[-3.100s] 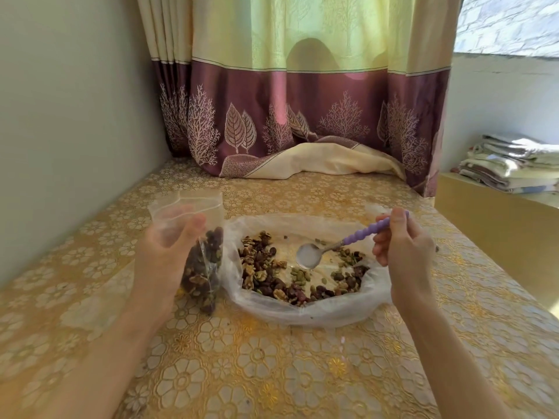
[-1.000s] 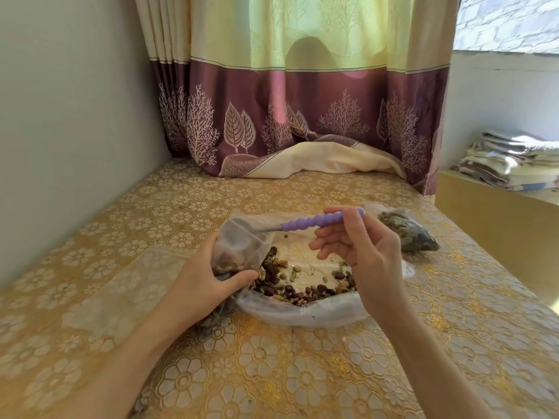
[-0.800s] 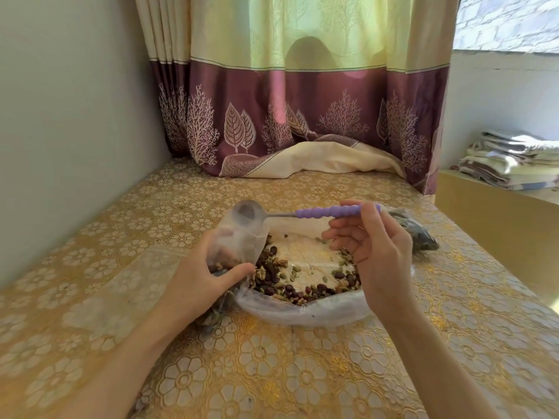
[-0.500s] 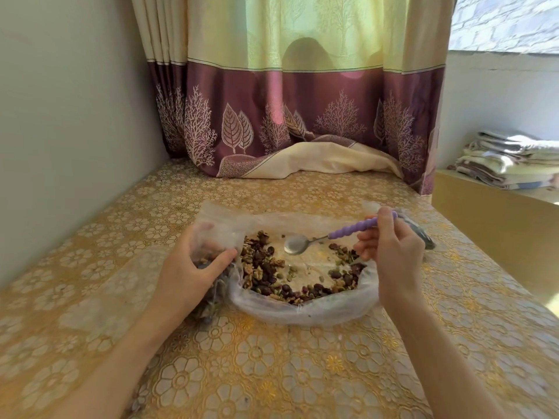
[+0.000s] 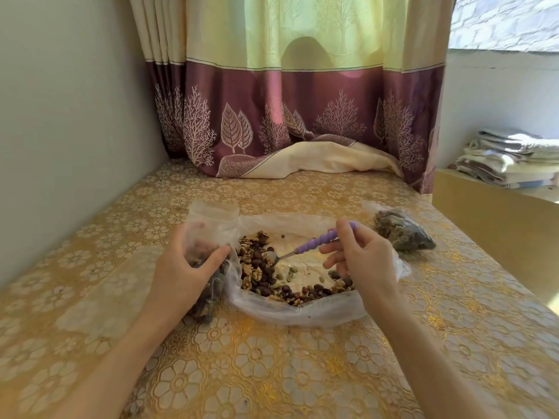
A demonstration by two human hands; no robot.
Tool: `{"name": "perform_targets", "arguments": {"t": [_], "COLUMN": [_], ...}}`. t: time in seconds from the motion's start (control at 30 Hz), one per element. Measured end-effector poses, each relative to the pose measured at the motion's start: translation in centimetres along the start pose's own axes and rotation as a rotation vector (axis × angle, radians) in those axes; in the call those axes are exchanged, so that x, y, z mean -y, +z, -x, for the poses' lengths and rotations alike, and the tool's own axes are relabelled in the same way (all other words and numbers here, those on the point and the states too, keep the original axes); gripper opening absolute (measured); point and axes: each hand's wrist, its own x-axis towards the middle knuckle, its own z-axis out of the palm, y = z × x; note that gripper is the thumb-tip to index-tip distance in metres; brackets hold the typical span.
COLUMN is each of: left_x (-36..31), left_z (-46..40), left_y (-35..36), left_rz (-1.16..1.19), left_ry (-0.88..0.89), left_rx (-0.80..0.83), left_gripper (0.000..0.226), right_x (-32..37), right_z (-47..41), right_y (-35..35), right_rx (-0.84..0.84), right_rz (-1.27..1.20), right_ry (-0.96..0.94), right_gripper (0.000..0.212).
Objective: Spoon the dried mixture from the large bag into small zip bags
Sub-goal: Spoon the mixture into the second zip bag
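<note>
Dried mixture (image 5: 260, 272) meets spoon (image 5: 305, 247) pinched by right hand (image 5: 363, 261); left hand (image 5: 184, 270) grips small zip bag (image 5: 208, 231).

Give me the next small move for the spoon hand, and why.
Probably push the spoon bowl under the nuts and lift a load. The right hand holds its purple handle with the bowl already down in the mixture of the large bag, while the left hand grips the small zip bag upright beside it, seemingly ready to receive.
</note>
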Motion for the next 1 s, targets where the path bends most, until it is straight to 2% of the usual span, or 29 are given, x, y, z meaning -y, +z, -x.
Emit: {"name": "perform_targets", "arguments": {"t": [0.23, 0.5, 0.63, 0.7, 0.8, 1.0], "left_x": [0.2, 0.4, 0.5, 0.3, 0.1, -0.2], "left_z": [0.0, -0.1, -0.1, -0.1, 0.0, 0.0], "left_y": [0.2, 0.1, 0.1, 0.1, 0.1, 0.1], "left_rz": [-0.027, -0.044, -0.056, -0.058, -0.076, -0.119], "left_ry": [0.002, -0.003, 0.007, -0.001, -0.017, -0.007], "left_rx": [0.024, 0.105, 0.128, 0.134, 0.161, 0.211], "left_gripper": [0.054, 0.057, 0.065, 0.066, 0.068, 0.073], "right_x": [0.8, 0.4, 0.3, 0.3, 0.5, 1.9], "right_z": [0.0, -0.7, -1.1, -1.2, -1.3, -0.8], "right_y": [-0.2, -0.7, -1.0, -1.2, -1.6, -1.7], "right_rx": [0.085, 0.024, -0.022, -0.049, -0.103, -0.192], "right_rz": [-0.063, -0.125, -0.187, -0.219, -0.266, -0.258], "right_ry": [0.122, 0.343, 0.408, 0.397, 0.336, 0.045], "right_gripper": [0.040, 0.062, 0.053, 0.043, 0.040, 0.045]}}
